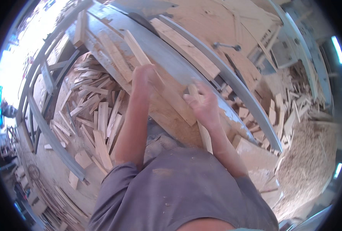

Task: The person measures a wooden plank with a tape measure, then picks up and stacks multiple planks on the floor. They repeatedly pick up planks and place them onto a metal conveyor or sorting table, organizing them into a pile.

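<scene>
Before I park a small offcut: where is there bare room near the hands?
The grey-blue tabletop looks bare between the strip at the left hand and the thick timber beside the rail. Crowded: left of that strip, where a plank lies; the left offcut pile beyond; and past the rail, the right offcut pile.

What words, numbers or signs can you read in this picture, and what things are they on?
None that I can read.
Pale board at the upper right: small dark marks, too tiny and blurred to tell whether they are letters.
Wooden strip in the right hand: no writing that I can see.
Grey-purple shirt: only pale smudges, no words.
</scene>
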`<act>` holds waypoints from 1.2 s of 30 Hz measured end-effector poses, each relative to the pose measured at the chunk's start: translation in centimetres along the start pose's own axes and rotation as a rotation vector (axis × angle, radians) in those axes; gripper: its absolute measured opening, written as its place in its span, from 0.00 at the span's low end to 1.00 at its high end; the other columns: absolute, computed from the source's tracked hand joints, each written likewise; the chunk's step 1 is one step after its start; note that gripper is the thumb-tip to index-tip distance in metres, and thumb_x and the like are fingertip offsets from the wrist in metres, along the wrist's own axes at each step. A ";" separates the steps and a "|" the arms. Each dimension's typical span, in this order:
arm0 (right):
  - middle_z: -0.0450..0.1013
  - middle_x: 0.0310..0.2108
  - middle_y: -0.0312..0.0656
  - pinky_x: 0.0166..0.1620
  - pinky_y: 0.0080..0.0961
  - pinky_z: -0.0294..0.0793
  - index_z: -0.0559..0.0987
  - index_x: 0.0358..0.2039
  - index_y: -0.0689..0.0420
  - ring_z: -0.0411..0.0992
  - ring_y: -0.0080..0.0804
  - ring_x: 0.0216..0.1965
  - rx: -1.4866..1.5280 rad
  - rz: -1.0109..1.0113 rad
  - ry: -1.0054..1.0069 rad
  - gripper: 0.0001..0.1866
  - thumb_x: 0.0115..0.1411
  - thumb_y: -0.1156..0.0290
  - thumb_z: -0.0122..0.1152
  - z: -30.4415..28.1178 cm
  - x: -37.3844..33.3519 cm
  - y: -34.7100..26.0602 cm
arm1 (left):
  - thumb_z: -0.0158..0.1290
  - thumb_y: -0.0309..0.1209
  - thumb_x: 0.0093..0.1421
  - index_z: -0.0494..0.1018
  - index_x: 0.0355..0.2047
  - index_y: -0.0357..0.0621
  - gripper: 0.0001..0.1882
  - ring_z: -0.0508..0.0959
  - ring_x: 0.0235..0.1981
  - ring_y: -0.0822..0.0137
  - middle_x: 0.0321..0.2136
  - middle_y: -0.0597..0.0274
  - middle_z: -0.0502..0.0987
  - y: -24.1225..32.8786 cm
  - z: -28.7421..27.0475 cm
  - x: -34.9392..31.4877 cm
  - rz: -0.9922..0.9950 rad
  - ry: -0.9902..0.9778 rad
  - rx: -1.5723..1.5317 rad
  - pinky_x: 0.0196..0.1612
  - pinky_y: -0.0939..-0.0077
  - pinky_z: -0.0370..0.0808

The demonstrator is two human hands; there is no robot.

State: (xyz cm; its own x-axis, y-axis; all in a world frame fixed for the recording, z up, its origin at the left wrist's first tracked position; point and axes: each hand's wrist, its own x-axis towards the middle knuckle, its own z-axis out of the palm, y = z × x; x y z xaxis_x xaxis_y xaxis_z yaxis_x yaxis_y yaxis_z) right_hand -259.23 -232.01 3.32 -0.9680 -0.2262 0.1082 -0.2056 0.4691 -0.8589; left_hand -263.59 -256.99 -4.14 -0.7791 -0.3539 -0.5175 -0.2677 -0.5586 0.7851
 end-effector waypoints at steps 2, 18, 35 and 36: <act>0.79 0.50 0.48 0.55 0.30 0.74 0.75 0.62 0.63 0.77 0.37 0.49 0.120 0.094 -0.174 0.30 0.59 0.70 0.68 -1.0 -1.0 -0.5 | 0.52 0.23 0.56 0.74 0.37 0.33 0.08 0.78 0.31 0.58 0.32 0.53 0.76 -3.6 2.7 -3.9 0.152 -0.160 -0.120 0.36 0.64 0.79; 0.80 0.42 0.40 0.40 0.19 0.72 0.77 0.63 0.62 0.74 0.20 0.36 0.142 0.565 0.109 0.37 0.49 0.84 0.48 -18.1 -19.0 9.0 | 0.54 0.20 0.48 0.72 0.44 0.38 0.20 0.74 0.34 0.65 0.36 0.55 0.76 -8.6 20.2 -8.0 0.159 -0.083 0.256 0.33 0.68 0.69; 0.81 0.46 0.46 0.45 0.22 0.75 0.79 0.59 0.66 0.77 0.26 0.38 0.170 0.538 0.123 0.33 0.48 0.83 0.52 -19.0 -16.1 12.4 | 0.47 0.21 0.59 0.59 0.62 0.30 0.29 0.72 0.57 0.46 0.55 0.37 0.71 -14.8 23.1 -0.3 0.187 0.233 0.102 0.63 0.60 0.65; 0.81 0.46 0.48 0.45 0.22 0.76 0.79 0.59 0.67 0.78 0.27 0.38 0.160 0.565 0.119 0.34 0.47 0.83 0.51 -19.3 -16.2 12.7 | 0.46 0.21 0.60 0.59 0.62 0.31 0.29 0.72 0.57 0.46 0.56 0.37 0.70 -13.1 24.0 -1.4 0.145 0.241 0.052 0.63 0.60 0.65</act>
State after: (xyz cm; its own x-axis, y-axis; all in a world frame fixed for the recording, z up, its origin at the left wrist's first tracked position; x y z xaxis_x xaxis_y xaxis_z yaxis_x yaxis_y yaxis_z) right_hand -248.97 -205.91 0.33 -0.9326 0.1225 -0.3394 0.3606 0.3522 -0.8637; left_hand -272.56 -231.18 -5.57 -0.6555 -0.5993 -0.4596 -0.1965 -0.4523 0.8700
